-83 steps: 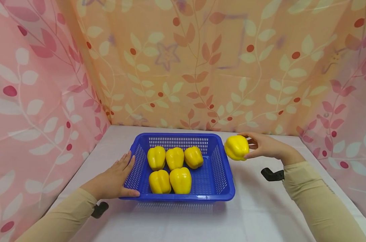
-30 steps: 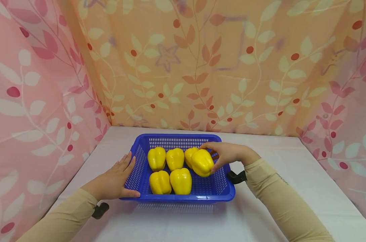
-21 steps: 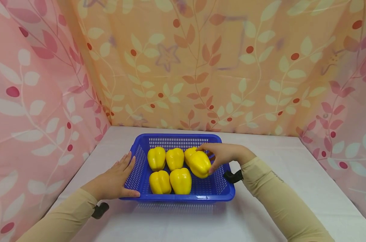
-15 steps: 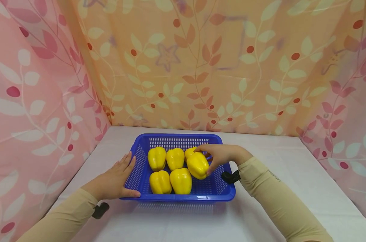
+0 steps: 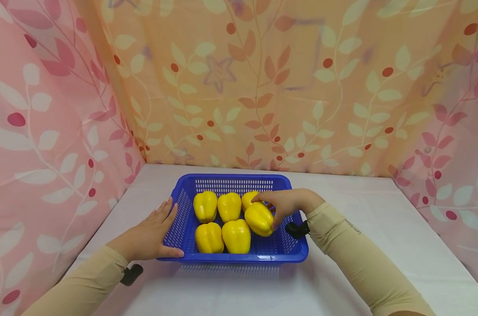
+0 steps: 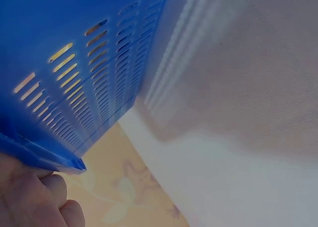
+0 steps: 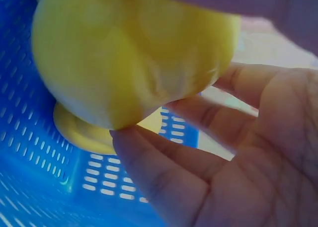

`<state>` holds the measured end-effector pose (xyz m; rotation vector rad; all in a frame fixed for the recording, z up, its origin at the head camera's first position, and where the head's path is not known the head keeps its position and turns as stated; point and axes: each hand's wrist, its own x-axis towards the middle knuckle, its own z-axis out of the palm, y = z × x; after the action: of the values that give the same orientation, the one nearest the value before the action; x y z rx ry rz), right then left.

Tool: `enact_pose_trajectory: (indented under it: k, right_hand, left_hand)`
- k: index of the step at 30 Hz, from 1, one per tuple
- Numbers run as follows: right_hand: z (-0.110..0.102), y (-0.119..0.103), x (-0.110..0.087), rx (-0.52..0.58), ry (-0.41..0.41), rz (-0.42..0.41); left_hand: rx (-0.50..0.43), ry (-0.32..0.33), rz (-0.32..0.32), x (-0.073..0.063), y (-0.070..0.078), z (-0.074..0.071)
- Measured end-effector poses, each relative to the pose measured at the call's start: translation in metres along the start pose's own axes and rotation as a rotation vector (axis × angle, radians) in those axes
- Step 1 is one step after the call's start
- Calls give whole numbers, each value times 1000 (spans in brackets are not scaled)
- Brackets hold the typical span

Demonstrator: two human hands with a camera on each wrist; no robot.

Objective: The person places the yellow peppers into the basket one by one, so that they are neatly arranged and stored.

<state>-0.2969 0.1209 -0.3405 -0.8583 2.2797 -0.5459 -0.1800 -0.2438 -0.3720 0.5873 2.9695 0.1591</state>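
Observation:
My right hand (image 5: 284,204) grips a glossy yellow bell pepper (image 5: 258,218) inside a blue plastic basket (image 5: 298,256). In the right wrist view, fingertips (image 7: 131,142) press against the lower side of this pepper (image 7: 89,53). It partly covers another yellow pepper (image 5: 248,199) behind it. More yellow peppers stand to its left, including one pepper (image 5: 236,236) beside it at the front and another (image 5: 205,206) at the back left. My left hand (image 5: 152,230) rests on the basket's front left corner, fingers extended along the left rim, thumb on the front rim.
The basket stands on a table with a white cloth (image 5: 341,263). Floral curtains (image 5: 242,87) hang behind it and on both sides. A black wrist mount (image 5: 297,229) on the right arm overlaps the basket's right wall in the head view.
My right hand has carried the pepper from outside the basket's right edge leftward and down into the basket, beside the others. The left hand has stayed on the corner.

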Motion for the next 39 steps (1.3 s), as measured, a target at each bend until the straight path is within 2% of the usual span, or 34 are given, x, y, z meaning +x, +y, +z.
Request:
enact_pose_trajectory:
  k: [6, 12, 19, 32, 39]
  right_hand:
    - [2, 1, 3, -29, -19, 30]
    - [4, -1, 6, -49, -15, 26]
    - [7, -1, 9, -15, -32, 37]
    - [22, 2, 16, -70, -111, 100]
    - [24, 1, 18, -77, -119, 149]
  left_hand:
    - [-1, -3, 6, 0, 1, -2]
    - [-2, 0, 9, 0, 1, -2]
    - [-3, -3, 15, 1, -1, -1]
    - [-7, -21, -2, 1, 0, -1]
    - [-4, -20, -2, 2, -1, -1]
